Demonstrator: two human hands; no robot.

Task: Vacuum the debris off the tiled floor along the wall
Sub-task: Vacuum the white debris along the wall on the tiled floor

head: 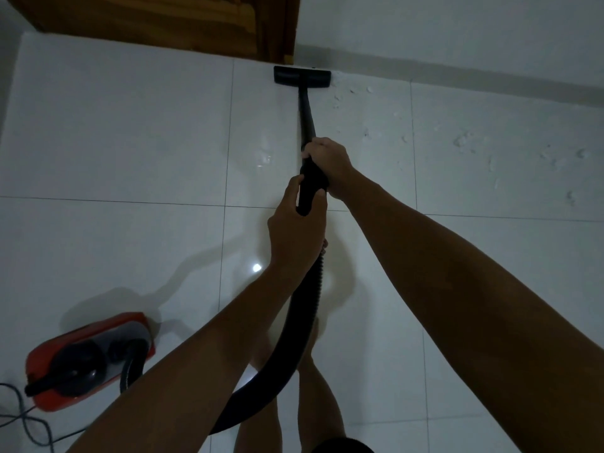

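Debris (464,142) lies right of the nozzle (302,75); both my hands, left (291,223) and right (327,165), grip the wand (307,119), so I would sweep rightward, hugging the wall (457,34).

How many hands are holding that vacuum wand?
2. The right hand grips the wand higher up, nearer the floor head; the left hand holds the handle end just below it, where the hose begins.

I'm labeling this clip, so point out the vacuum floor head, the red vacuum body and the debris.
vacuum floor head (302,75), head view, centre of nozzle.
red vacuum body (90,358), head view, top.
debris (461,141), head view, one clump.
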